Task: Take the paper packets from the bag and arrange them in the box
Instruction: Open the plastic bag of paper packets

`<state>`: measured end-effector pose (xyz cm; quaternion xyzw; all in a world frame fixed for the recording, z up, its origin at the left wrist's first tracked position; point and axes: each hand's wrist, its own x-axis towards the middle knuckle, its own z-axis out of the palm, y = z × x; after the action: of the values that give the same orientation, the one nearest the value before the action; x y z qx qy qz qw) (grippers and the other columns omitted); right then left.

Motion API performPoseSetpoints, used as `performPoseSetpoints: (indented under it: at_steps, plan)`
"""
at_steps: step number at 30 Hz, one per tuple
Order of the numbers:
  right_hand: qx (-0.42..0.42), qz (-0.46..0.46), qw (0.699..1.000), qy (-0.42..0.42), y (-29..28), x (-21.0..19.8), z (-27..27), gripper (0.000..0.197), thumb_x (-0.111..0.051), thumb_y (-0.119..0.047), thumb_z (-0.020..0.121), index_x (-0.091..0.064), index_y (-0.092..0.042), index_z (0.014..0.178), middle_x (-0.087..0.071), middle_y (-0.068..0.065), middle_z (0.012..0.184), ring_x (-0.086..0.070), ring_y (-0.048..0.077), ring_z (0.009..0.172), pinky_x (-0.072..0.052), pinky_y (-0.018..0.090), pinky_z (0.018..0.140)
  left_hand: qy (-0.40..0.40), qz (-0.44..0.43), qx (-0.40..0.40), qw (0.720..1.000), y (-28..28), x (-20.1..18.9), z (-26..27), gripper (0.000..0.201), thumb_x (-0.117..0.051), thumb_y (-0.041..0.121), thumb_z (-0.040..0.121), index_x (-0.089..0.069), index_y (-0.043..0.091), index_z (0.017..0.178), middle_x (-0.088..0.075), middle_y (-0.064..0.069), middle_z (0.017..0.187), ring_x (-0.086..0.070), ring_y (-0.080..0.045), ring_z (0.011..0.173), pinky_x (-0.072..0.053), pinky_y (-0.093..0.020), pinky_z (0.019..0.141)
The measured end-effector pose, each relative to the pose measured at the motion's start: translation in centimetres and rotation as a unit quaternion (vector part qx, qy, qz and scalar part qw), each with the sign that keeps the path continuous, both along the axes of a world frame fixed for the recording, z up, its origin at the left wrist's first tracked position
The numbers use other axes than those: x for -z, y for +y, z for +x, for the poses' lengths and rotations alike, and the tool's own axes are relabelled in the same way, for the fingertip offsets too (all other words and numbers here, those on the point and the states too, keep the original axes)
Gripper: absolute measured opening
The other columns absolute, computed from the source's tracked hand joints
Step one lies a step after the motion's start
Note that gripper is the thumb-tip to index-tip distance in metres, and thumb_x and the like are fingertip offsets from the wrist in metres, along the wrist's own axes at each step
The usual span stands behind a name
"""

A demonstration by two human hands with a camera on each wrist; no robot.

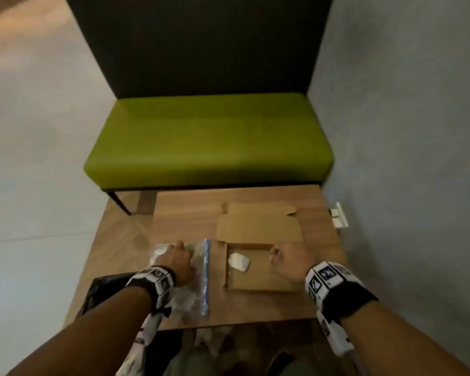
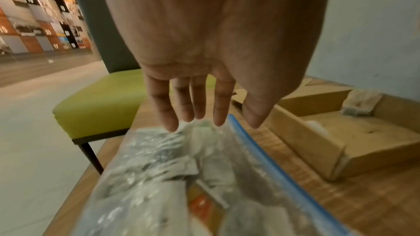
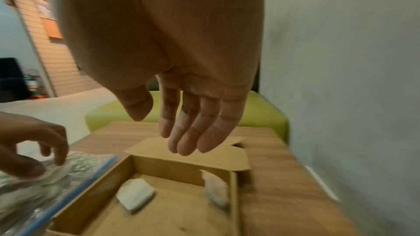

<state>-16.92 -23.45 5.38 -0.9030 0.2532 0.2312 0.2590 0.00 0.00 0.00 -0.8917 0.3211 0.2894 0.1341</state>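
Observation:
A clear plastic zip bag [image 1: 198, 278] with a blue seal holds several paper packets and lies on the left of the wooden table [image 1: 255, 310]. My left hand [image 1: 183, 246] rests on the bag [image 2: 159, 168], its straight fingertips [image 2: 170, 125] touching the plastic. An open cardboard box [image 1: 226, 270] sits to the right. One white packet [image 3: 135, 193] lies flat inside at the left. Another packet [image 3: 216, 187] leans against the box's right wall [image 3: 234, 195]. My right hand [image 3: 163, 132] hovers open above the box, holding nothing.
The box's lid flap [image 1: 258, 226] lies open toward the far side of the table. A green bench [image 1: 209, 142] stands beyond the table, and a grey wall [image 1: 404, 131] runs close along the right. My knees are under the near table edge.

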Motion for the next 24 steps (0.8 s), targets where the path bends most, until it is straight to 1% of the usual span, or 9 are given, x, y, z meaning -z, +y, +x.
performPoseSetpoints:
  at_steps: [6, 8, 11, 12, 14, 18, 20, 22, 24]
  plan:
    - [-0.111, 0.035, 0.993, -0.033, 10.0, 5.6, 6.2, 0.023, -0.055, -0.025, 0.098, -0.069, -0.014, 0.112, -0.07, 0.009, 0.116, -0.063, 0.027, 0.108, -0.049, 0.031, 0.09, -0.063, -0.076, 0.017, 0.995, 4.7, 4.3, -0.8, 0.065, -0.059, 0.061, 0.082, -0.049, 0.023, 0.133, -0.039, -0.006, 0.138, -0.042, -0.03, 0.128, -0.045, -0.05, 0.097]
    - [-0.135, 0.037, 0.99, -0.021, 12.5, 7.9, 7.0, 0.023, -0.055, -0.02, 0.098, -0.068, -0.011, 0.115, -0.067, 0.009, 0.12, -0.061, 0.027, 0.111, -0.048, 0.03, 0.092, -0.062, -0.082, 0.042, 0.994, 5.8, 5.3, -1.2, 0.083, -0.058, 0.074, 0.073, -0.045, 0.024, 0.138, -0.037, -0.006, 0.145, -0.039, -0.031, 0.133, -0.038, -0.052, 0.104]
    - [-0.132, 0.02, 0.991, -0.026, 14.3, 10.1, 7.7, 0.024, -0.057, -0.019, 0.096, -0.063, -0.013, 0.119, -0.061, 0.012, 0.13, -0.058, 0.029, 0.118, -0.048, 0.033, 0.099, -0.049, -0.045, 0.053, 0.996, 6.7, 6.2, -1.7, 0.113, -0.06, 0.086, 0.061, -0.025, 0.028, 0.151, -0.017, -0.004, 0.161, -0.02, -0.029, 0.147, -0.02, -0.064, 0.113]
    - [-0.13, 0.009, 0.991, -0.023, 14.5, 10.9, 7.9, 0.023, -0.057, -0.02, 0.096, -0.061, -0.014, 0.118, -0.059, 0.013, 0.13, -0.057, 0.03, 0.118, -0.048, 0.034, 0.099, -0.049, -0.046, 0.048, 0.997, 6.9, 6.7, -1.8, 0.11, -0.062, 0.081, 0.065, -0.021, 0.029, 0.153, -0.012, -0.003, 0.163, -0.015, -0.027, 0.149, -0.018, -0.067, 0.112]
    - [-0.118, -0.001, 0.993, -0.024, 14.9, 11.3, 7.9, 0.023, -0.058, -0.023, 0.094, -0.057, -0.012, 0.114, -0.06, 0.011, 0.127, -0.057, 0.03, 0.116, -0.049, 0.035, 0.097, -0.061, -0.073, 0.032, 0.995, 7.1, 7.3, -2.0, 0.09, -0.063, 0.064, 0.08, -0.021, 0.031, 0.153, -0.011, -0.003, 0.163, -0.016, -0.026, 0.148, -0.024, -0.066, 0.111]
    - [-0.068, 0.043, 0.995, -0.051, 15.0, 12.3, 8.7, 0.064, -0.062, -0.03, 0.08, -0.042, -0.021, 0.14, -0.061, 0.011, 0.13, -0.061, 0.033, 0.114, -0.053, 0.044, 0.096, -0.05, -0.158, -0.019, 0.986, 7.3, 7.5, -2.2, 0.059, -0.048, 0.044, 0.095, -0.03, 0.03, 0.149, -0.024, -0.003, 0.158, -0.029, -0.028, 0.143, -0.04, -0.058, 0.104]
    - [-0.051, 0.083, 0.993, -0.066, 15.2, 11.9, 8.8, 0.063, -0.061, -0.021, 0.084, -0.038, -0.025, 0.141, -0.064, 0.012, 0.122, -0.065, 0.034, 0.105, -0.056, 0.044, 0.09, -0.023, -0.208, -0.04, 0.977, 7.5, 7.1, -2.2, 0.056, -0.044, 0.036, 0.095, -0.036, 0.025, 0.149, -0.035, -0.007, 0.153, -0.037, -0.03, 0.138, -0.041, -0.052, 0.106]
    - [-0.042, 0.114, 0.987, -0.104, 15.5, 10.5, 8.7, 0.052, -0.059, -0.008, 0.085, -0.045, -0.026, 0.132, -0.067, 0.01, 0.102, -0.065, 0.029, 0.088, -0.056, 0.039, 0.077, 0.022, -0.27, -0.072, 0.96, 7.8, 6.2, -1.9, 0.05, -0.042, 0.027, 0.093, -0.048, 0.016, 0.141, -0.053, -0.012, 0.137, -0.051, -0.03, 0.123, -0.043, -0.04, 0.101]
    - [-0.056, 0.12, 0.978, -0.161, 15.3, 9.4, 8.6, 0.042, -0.058, -0.002, 0.083, -0.053, -0.023, 0.119, -0.065, 0.007, 0.089, -0.061, 0.024, 0.082, -0.052, 0.037, 0.076, 0.057, -0.319, -0.134, 0.936, 7.9, 4.9, -1.4, 0.032, -0.044, 0.017, 0.094, -0.061, 0.01, 0.121, -0.066, -0.012, 0.109, -0.06, -0.028, 0.099, -0.047, -0.032, 0.082]
